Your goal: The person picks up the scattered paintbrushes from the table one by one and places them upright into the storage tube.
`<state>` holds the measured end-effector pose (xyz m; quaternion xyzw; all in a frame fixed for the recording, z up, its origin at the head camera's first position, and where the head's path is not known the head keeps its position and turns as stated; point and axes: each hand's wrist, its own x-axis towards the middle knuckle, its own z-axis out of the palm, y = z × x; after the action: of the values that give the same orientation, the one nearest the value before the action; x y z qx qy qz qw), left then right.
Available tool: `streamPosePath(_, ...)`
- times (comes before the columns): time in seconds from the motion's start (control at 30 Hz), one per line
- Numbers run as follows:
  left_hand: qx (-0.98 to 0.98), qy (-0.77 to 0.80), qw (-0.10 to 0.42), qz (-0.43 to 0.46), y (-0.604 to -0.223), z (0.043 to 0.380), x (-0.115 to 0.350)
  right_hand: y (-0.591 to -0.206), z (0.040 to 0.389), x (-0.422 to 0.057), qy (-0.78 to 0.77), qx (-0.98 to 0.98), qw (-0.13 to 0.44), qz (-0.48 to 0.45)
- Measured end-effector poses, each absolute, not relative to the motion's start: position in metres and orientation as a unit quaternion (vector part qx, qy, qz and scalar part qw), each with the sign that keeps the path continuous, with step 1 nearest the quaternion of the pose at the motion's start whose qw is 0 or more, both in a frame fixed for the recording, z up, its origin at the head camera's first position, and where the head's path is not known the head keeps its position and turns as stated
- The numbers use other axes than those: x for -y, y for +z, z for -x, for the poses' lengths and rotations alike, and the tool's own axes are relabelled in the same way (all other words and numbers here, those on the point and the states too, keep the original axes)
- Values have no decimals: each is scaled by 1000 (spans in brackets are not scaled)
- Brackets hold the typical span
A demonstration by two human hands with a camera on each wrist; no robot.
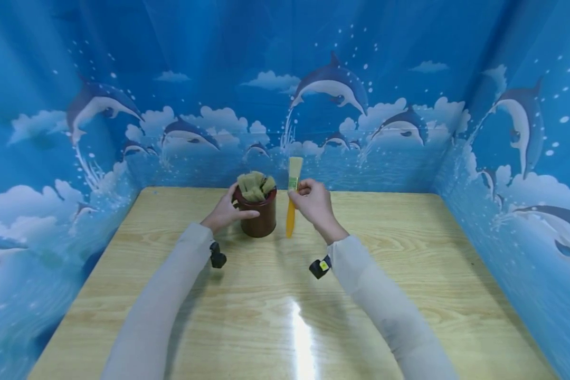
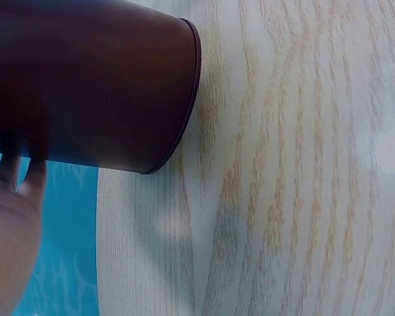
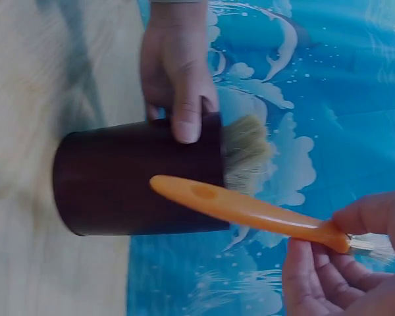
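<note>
A dark brown cup [image 1: 260, 219] stands upright near the back edge of the table, with several pale bristle brush heads [image 1: 253, 186] poking out of its top. My left hand [image 1: 228, 212] grips the cup from its left side, thumb across the front; the right wrist view shows that thumb [image 3: 186, 118] near the rim. Just right of the cup, my right hand [image 1: 315, 203] pinches a paintbrush [image 1: 290, 219] near its ferrule. The brush has an orange handle [image 3: 250, 212] pointing down and pale bristles [image 1: 295, 166] pointing up. In the left wrist view the cup [image 2: 99, 79] hides most of the left fingers.
The light wood table [image 1: 375, 295] reaches forward to a blue dolphin-print curtain [image 1: 247, 63] that rises behind it and along both sides. A black wrist camera [image 1: 217, 256] sits by the left cuff, another black camera [image 1: 319, 268] by the right.
</note>
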<state>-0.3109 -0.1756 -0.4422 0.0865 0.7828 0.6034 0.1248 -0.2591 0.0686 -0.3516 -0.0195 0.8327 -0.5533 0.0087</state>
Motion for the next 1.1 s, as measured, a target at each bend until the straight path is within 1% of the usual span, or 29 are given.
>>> streamPosePath(0.27, -790, 596, 113, -84, -446, 314, 178, -333, 270, -58, -616, -782, -71, 64)
streamPosePath(0.4, -790, 597, 112, -83, -445, 313, 178, -330, 274, -53, -608, -782, -112, 85)
streamPosePath(0.57, -787, 600, 118, -84, -443, 311, 176, -329, 276, -49, -607, -775, -149, 89)
streamPosePath(0.83, -795, 590, 113, -80, -445, 313, 176, -338, 284, -40, -593, -785, -158, 86)
streamPosePath(0.97, -797, 588, 107, -85, -448, 315, 177, -344, 286, -36, -578, -799, -147, 85)
streamPosePath(1.1, -792, 594, 107, -93, -450, 318, 177, -349, 287, -31, -568, -811, -122, 76)
